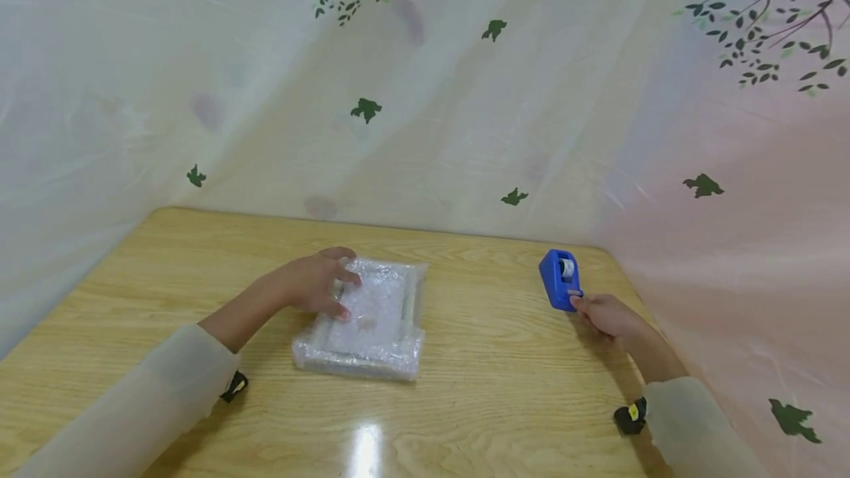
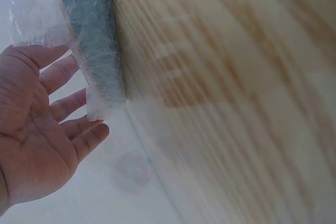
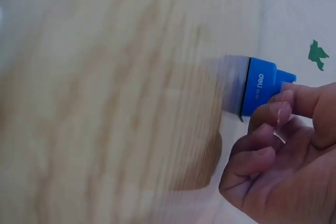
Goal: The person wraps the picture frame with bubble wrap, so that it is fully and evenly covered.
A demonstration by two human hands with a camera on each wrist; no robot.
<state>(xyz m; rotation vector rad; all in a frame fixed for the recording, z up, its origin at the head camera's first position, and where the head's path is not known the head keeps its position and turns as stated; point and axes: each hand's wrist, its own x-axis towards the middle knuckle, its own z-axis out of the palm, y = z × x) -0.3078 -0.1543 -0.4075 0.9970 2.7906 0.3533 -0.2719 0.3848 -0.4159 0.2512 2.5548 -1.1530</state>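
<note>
A flat package in clear bubble wrap (image 1: 372, 323) lies on the table left of centre. My left hand (image 1: 322, 282) rests on its left edge with fingers spread and loosely bent; in the left wrist view the fingers (image 2: 67, 72) reach along the wrapped side. Toward the far right corner stands a blue tape dispenser (image 1: 553, 282) with a small roll of tape (image 1: 567, 268) in it. My right hand (image 1: 609, 318) is at the dispenser's near, cutter end, thumb and forefinger pinching the end of the tape there. The other fingers (image 3: 257, 158) curl loosely below.
The wooden table (image 1: 485, 389) ends at a pale curtain (image 1: 425, 131) printed with leaves, which hangs behind it and along both sides. Black wrist cameras show under the left sleeve (image 1: 179, 375) and the right sleeve (image 1: 690, 419).
</note>
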